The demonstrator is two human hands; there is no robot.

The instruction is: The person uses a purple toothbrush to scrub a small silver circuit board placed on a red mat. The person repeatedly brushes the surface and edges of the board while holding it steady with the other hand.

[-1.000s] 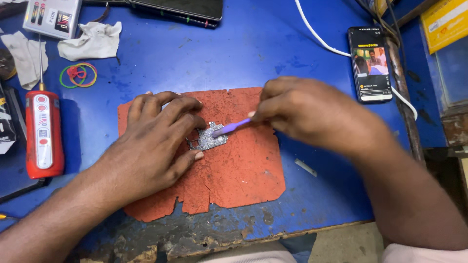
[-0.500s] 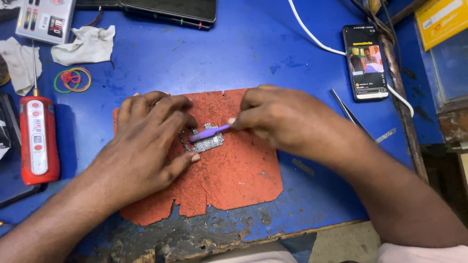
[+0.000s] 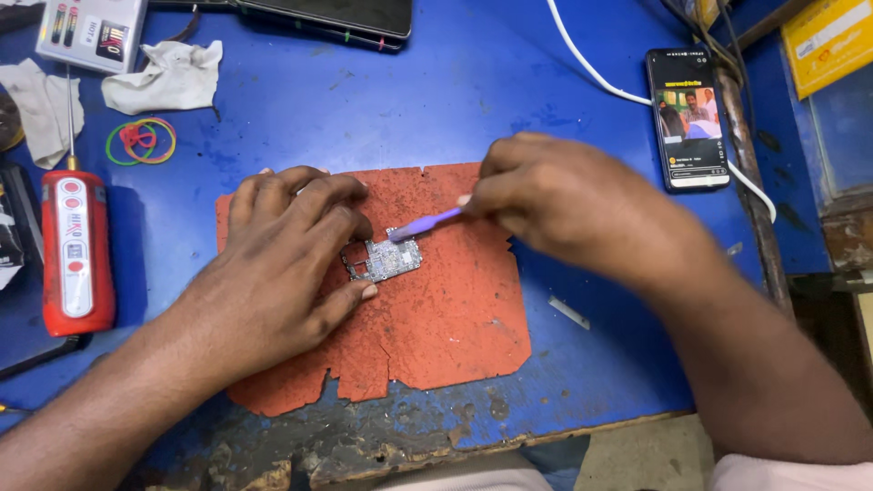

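At the top left corner I see a grey box [image 3: 91, 32] with a dark label, cut off by the edge; a yellow package [image 3: 829, 41] sits at the far right, also cut off. Down the left lies a red tool [image 3: 77, 255] with a white label strip.

My left hand [image 3: 282, 273] presses flat on the board [image 3: 384, 259], fingers closed over its left part so that part is hidden. The board lies on the orange mat [image 3: 446, 318], near its middle. My right hand [image 3: 564, 209] pinches a purple brush [image 3: 426, 224], whose tip touches the board's top edge; the handle end is hidden in the fist, and the bristles are too small to make out.

Around the mat: coloured rubber bands [image 3: 141, 141], a crumpled cloth [image 3: 164, 77], a phone [image 3: 688, 118] with its screen lit, a white cable [image 3: 591, 68] running beside it, and a dark device [image 3: 336, 18] at the top, cut off. The blue table [image 3: 455, 100] is worn at its near edge.
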